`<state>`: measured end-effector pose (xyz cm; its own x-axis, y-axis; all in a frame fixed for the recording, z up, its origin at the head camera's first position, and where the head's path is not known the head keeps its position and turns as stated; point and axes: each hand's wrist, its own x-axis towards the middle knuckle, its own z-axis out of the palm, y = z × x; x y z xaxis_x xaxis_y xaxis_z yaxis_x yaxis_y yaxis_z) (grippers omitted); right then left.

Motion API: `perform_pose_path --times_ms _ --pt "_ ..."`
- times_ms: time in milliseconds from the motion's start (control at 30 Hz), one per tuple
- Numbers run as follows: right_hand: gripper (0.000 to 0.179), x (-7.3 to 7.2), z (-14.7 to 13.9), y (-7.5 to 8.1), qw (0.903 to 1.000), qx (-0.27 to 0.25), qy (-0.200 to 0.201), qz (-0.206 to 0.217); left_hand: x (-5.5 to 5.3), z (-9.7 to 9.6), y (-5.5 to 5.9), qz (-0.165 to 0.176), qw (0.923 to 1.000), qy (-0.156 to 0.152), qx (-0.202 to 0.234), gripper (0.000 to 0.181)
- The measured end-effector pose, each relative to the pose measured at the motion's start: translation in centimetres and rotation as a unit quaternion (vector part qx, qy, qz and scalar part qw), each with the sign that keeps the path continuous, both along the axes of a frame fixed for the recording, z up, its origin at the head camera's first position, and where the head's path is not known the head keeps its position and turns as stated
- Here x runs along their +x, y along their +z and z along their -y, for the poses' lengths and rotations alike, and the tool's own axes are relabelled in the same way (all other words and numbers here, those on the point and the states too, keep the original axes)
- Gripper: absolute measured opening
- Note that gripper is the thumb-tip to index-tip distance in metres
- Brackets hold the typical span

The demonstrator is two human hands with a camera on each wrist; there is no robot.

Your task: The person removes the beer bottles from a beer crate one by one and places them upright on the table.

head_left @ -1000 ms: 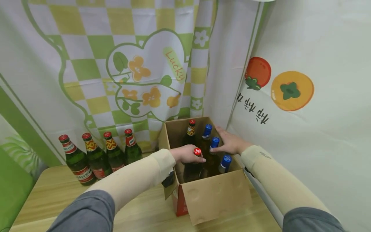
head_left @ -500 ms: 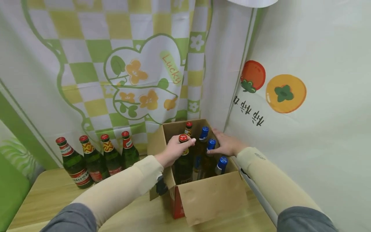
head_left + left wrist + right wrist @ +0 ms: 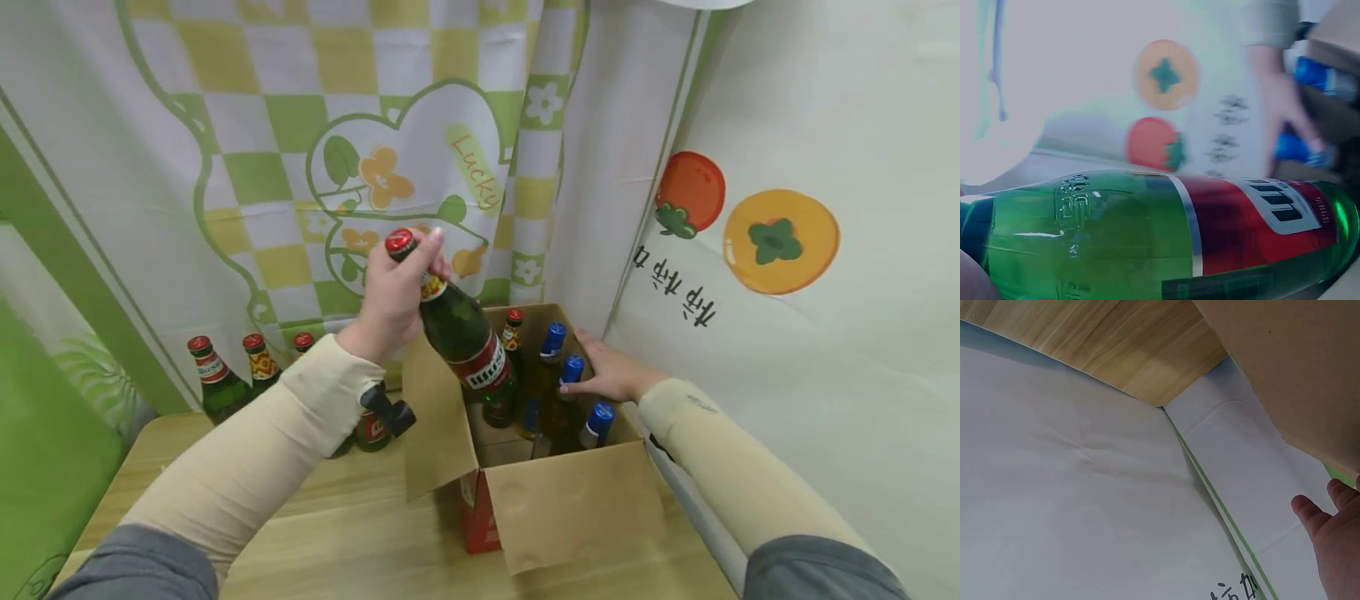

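In the head view my left hand (image 3: 393, 296) grips a green beer bottle (image 3: 459, 329) by its neck, just below the red cap. The bottle is tilted, its base still over the inside of the cardboard box (image 3: 577, 508). Its red label (image 3: 1254, 219) fills much of the left wrist view. At the box's far right edge rests my right hand (image 3: 611, 371), fingers extended along the outside and thumb by a blue-capped bottle (image 3: 572, 371). Straight fingertips (image 3: 1307, 509) show beside the cardboard in the right wrist view. Behind the held bottle stands a red-capped bottle (image 3: 513, 329) inside the box.
More blue-capped bottles (image 3: 600, 417) stand in the box, whose left flap (image 3: 435, 417) is folded outward. Several green beer bottles (image 3: 213, 375) are lined up on the wooden table (image 3: 345, 533) at left, partly behind my left forearm. Printed curtains (image 3: 787, 400) close off the back and right.
My left hand has lifted the red-capped bottle from the box's near left part, up and to the left, and tilted it. My right hand has stayed at the box edge.
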<state>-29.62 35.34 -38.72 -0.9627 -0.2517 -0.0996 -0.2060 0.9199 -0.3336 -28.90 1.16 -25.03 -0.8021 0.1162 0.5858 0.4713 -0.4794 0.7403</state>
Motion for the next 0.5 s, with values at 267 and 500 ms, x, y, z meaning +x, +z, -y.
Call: perform_pose_path --times_ms 267,500 --pt "0.119 0.1 -0.4 0.0 1.0 -0.008 0.004 0.001 2.5 6.5 6.7 -0.036 0.9965 0.074 0.012 0.033" --pt "0.119 0.1 -0.3 -0.4 0.9999 -0.005 0.014 -0.003 2.6 12.3 6.5 0.056 0.9906 0.113 -0.052 0.03"
